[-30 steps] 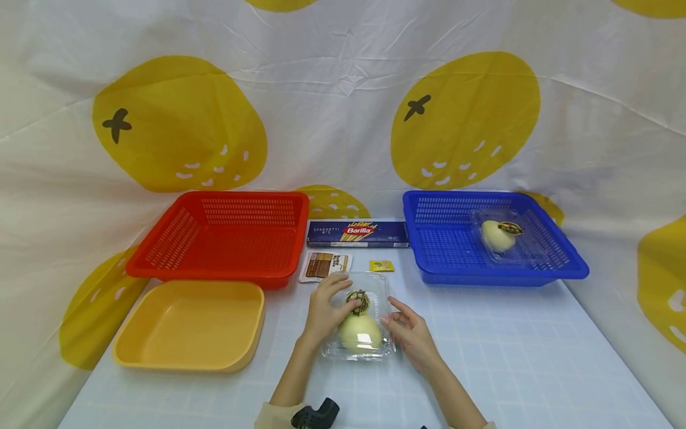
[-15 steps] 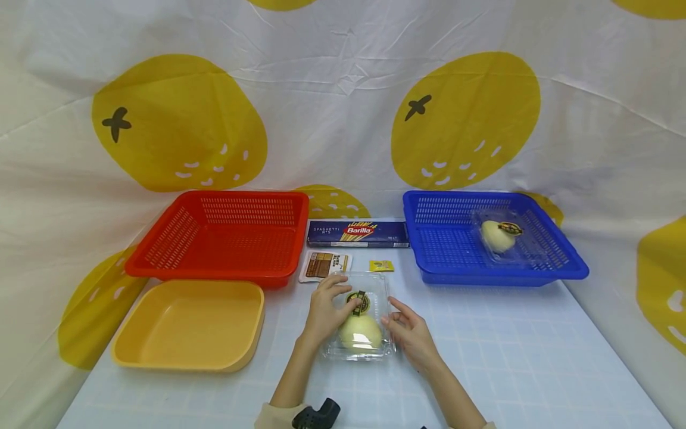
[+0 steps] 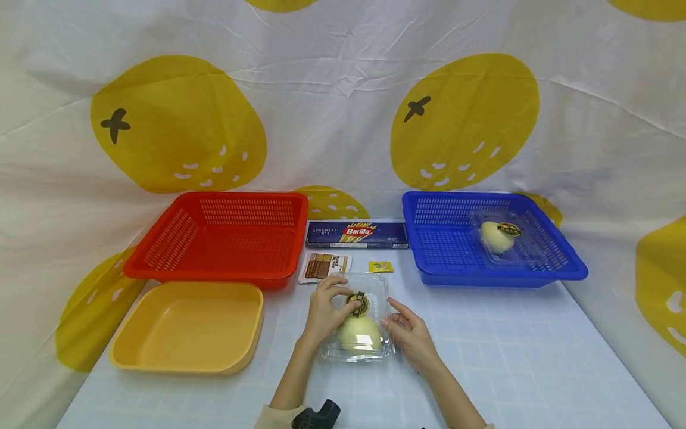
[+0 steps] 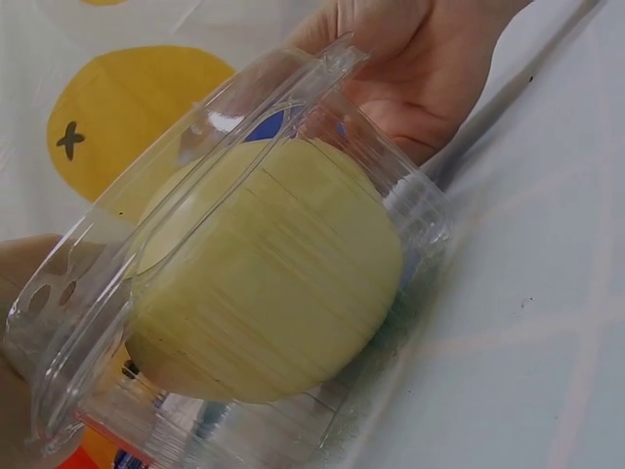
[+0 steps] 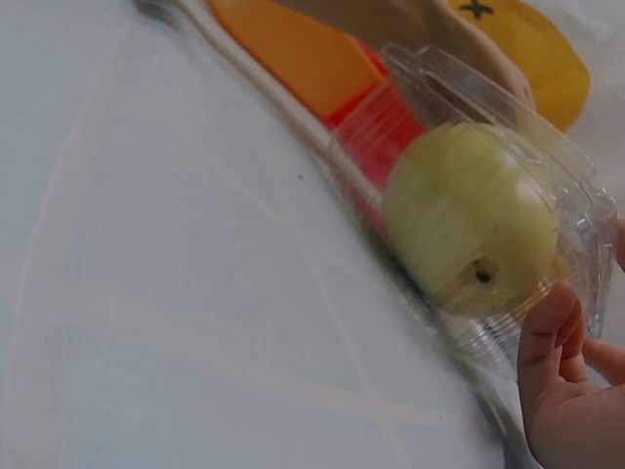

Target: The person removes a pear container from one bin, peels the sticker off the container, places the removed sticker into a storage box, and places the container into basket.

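A clear plastic clamshell container (image 3: 377, 289) lies on the table in front of me, its lid down over a round pale yellow-green fruit (image 3: 360, 332). On the lid is a round black-and-gold sticker (image 3: 364, 302). My left hand (image 3: 324, 311) grips the container's left side, thumb across the lid at the sticker. My right hand (image 3: 414, 341) pinches the right edge between thumb and fingers. In the right wrist view, a small dark hollow shows in the fruit (image 5: 469, 215), near my right thumb. In the left wrist view, the container wall (image 4: 415, 210) stands between fruit and right palm.
Behind lie a blue spaghetti box (image 3: 327, 233), a flat brown-and-white packet (image 3: 323, 266) and a small yellow packet (image 3: 380, 267). A red basket (image 3: 214, 276) and yellow tub (image 3: 187, 363) stand left. The blue basket (image 3: 493, 279) at right holds another packed fruit (image 3: 495, 238).
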The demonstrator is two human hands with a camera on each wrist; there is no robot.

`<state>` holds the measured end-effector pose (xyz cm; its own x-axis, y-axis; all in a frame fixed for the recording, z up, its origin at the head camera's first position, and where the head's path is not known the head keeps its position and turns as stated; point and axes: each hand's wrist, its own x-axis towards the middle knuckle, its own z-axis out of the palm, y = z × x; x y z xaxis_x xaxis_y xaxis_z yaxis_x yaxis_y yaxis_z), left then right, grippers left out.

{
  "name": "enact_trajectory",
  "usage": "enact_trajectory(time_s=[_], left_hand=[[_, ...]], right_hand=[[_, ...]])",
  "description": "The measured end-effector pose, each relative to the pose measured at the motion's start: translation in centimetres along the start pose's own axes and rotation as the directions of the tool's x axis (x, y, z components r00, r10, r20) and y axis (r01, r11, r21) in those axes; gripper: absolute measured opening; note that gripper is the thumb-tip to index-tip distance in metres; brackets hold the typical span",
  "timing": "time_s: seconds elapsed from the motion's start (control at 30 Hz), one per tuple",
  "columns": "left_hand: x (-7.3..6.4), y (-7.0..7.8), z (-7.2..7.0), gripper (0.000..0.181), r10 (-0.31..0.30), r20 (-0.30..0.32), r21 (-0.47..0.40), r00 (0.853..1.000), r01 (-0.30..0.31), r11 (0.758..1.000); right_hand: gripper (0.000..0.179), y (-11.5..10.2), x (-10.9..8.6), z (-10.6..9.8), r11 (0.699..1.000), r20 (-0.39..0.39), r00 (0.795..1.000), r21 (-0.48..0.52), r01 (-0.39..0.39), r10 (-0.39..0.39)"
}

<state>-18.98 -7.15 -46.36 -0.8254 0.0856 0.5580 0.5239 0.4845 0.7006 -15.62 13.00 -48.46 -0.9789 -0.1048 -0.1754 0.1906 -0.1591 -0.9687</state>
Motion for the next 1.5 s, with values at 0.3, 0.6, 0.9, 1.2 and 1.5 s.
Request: enact_trajectory(time_s=[0.3,0.6,0.9,1.2,1.5], left_hand=[[0.21,0.07,0.48,0.009,0.024,-0.032,0.044,0.999,-0.022,0.999],[0.44,0.22,0.76,0.008,-0.006,-0.040,0.094,0.999,0.009,0.995],[0.50,0.29,0.88,0.011,0.054,-0.048,0.123,0.997,-0.048,0.991],[0.35,0.40,0.80,0.010,0.093,-0.072,0.129,0.993,-0.083,0.988],[0.36,0.06,0.76,0.008,0.060,-0.153,0.037,0.986,-0.055,0.998]], right_hand=[[0.063,0.15,-0.06,0.04,1.000,-0.002,1.000,0.016,-0.004,0.004],[0.064,0.20,-0.11,0.05,1.000,0.009,1.000,0.026,0.006,-0.006],[0.063,0.07,-0.13,-0.02,0.999,0.030,0.999,0.010,0.034,-0.035],[0.062,0.13,0.01,-0.17,0.997,0.034,0.997,-0.021,0.069,-0.068],[0.061,0.16,0.23,-0.13,0.999,0.031,0.998,-0.011,0.052,-0.052]])
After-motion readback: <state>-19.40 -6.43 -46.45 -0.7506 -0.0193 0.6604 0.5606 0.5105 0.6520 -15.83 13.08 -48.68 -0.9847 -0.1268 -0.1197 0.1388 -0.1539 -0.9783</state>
